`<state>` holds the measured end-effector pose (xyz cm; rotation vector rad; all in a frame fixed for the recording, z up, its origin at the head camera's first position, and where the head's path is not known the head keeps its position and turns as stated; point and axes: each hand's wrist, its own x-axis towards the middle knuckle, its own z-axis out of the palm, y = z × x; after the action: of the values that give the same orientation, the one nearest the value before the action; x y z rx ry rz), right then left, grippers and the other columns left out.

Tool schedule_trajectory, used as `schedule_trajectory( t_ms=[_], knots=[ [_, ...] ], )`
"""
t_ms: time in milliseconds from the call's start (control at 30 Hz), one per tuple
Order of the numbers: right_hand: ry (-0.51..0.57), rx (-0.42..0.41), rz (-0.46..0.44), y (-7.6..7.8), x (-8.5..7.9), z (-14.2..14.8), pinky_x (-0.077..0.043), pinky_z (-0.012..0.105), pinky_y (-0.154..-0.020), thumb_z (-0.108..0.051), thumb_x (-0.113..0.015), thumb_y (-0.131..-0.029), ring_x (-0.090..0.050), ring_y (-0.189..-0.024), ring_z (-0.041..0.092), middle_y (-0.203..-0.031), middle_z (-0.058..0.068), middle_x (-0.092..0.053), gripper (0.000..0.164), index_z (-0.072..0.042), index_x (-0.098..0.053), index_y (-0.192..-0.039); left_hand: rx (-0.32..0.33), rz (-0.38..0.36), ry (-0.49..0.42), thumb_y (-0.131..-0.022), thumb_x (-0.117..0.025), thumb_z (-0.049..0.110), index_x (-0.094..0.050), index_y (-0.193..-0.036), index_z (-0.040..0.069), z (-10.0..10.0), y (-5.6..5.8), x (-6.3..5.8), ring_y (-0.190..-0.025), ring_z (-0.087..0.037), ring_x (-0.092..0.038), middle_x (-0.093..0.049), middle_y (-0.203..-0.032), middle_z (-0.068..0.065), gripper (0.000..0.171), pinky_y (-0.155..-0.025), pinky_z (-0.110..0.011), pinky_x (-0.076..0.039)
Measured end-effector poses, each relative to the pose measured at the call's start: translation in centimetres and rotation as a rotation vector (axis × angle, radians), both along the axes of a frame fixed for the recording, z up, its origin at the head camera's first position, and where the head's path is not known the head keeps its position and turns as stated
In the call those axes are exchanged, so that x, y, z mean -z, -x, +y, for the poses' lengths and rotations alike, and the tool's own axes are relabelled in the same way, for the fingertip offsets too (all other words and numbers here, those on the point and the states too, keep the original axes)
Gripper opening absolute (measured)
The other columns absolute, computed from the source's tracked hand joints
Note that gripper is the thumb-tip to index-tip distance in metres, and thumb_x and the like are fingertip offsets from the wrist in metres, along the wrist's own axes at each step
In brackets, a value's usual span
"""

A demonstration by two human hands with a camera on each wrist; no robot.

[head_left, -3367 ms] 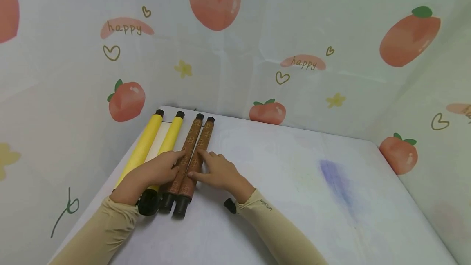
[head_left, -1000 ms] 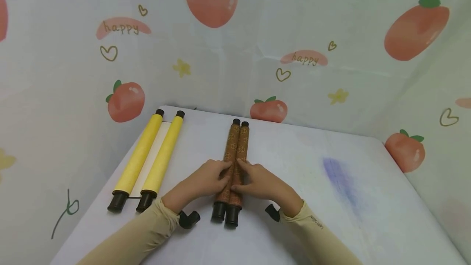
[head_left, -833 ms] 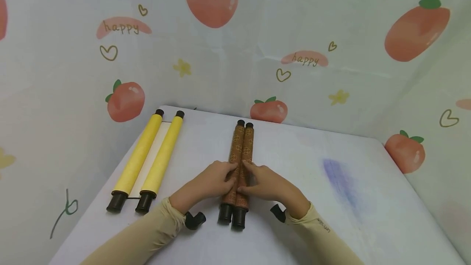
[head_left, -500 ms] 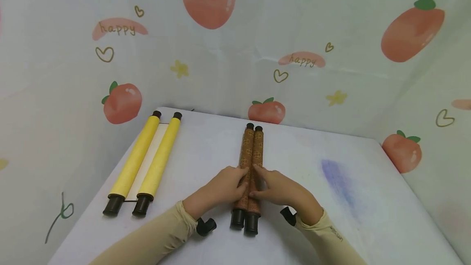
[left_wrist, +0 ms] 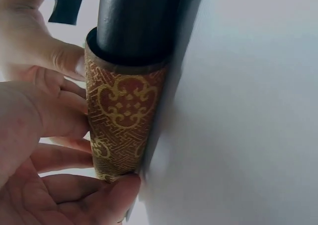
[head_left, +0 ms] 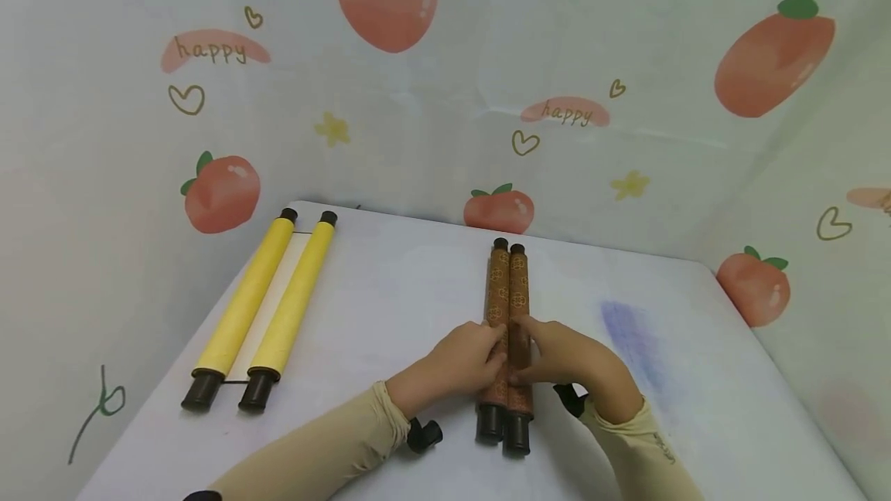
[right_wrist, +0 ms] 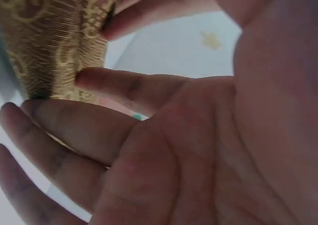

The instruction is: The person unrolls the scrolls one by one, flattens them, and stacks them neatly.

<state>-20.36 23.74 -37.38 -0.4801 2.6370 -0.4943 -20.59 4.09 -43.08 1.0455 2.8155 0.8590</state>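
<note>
A brown scroll [head_left: 497, 284] with gold pattern, wound onto two parallel rollers with black end knobs [head_left: 517, 435], lies lengthwise right of the table's middle in the head view. My left hand [head_left: 455, 362] grips its left roller near the front, thumb and fingers at the side. From the right, my right hand [head_left: 574, 354] holds the other roller with thumb and index fingertip spread along it. The left wrist view shows the brocade cover [left_wrist: 126, 106] close up, fingers reaching its edge. In the right wrist view, fingers [right_wrist: 79, 125] stretch up to the patterned cover.
At the table's left side lies a yellow scroll [head_left: 299, 308], two black-ended rollers with a pale strip between them. The white table [head_left: 390, 277] has a purple smudge [head_left: 629, 339] at right. A fruit-printed curtain [head_left: 431, 114] stands behind.
Both hands have carried the brown scroll from beside the yellow scroll rightward, past the table's middle, and turned it straighter. It also sits slightly nearer me. The yellow scroll stays in place.
</note>
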Motion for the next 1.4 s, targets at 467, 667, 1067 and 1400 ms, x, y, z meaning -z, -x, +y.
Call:
schedule_trajectory(
  t_ms=[467, 667, 1067, 1400],
  knots=[
    [-0.026, 0.049, -0.008, 0.1, -0.5, 0.7, -0.051, 0.058, -0.107, -0.037, -0.095, -0.077, -0.059, -0.137, 0.037, -0.150, 0.015, -0.061, 0.091, -0.014, -0.053, -0.155, -0.018, 0.076, 0.021, -0.106, -0.062, 0.019, -0.061, -0.144, -0.006, 0.8, -0.6, 0.0, -0.085, -0.017, -0.071, -0.065, -0.137, -0.033, 0.045, -0.062, -0.020, -0.050],
    [-0.021, 0.049, -0.023, 0.0, -0.6, 0.9, -0.049, 0.061, -0.110, -0.034, -0.093, -0.079, -0.055, -0.142, 0.040, -0.153, 0.017, -0.058, 0.091, -0.012, -0.050, -0.157, -0.029, 0.094, 0.028, -0.106, -0.063, 0.020, -0.062, -0.144, -0.005, 0.9, -0.7, 0.1, -0.103, -0.025, -0.076, -0.066, -0.137, -0.031, 0.045, -0.074, -0.025, -0.058],
    [-0.030, 0.024, -0.050, 0.8, -0.1, 1.6, -0.046, 0.061, -0.114, -0.034, -0.093, -0.079, -0.047, -0.149, 0.040, -0.162, 0.017, -0.050, 0.100, -0.014, -0.043, -0.163, 0.000, 0.020, -0.038, -0.105, -0.067, 0.023, -0.062, -0.145, -0.002, 0.5, -0.1, 0.3, -0.092, -0.014, -0.073, -0.079, -0.111, -0.016, 0.048, -0.071, -0.022, -0.051],
    [-0.003, 0.044, -0.051, 1.2, 0.5, 2.0, -0.049, 0.055, -0.109, -0.028, -0.090, -0.078, -0.052, -0.144, 0.031, -0.159, 0.013, -0.052, 0.098, -0.014, -0.044, -0.163, -0.002, -0.036, -0.014, -0.105, -0.067, 0.031, -0.057, -0.151, 0.001, 0.6, 0.3, 0.7, -0.111, -0.022, -0.074, -0.078, -0.116, -0.019, 0.055, -0.088, -0.032, -0.059]
  ],
)
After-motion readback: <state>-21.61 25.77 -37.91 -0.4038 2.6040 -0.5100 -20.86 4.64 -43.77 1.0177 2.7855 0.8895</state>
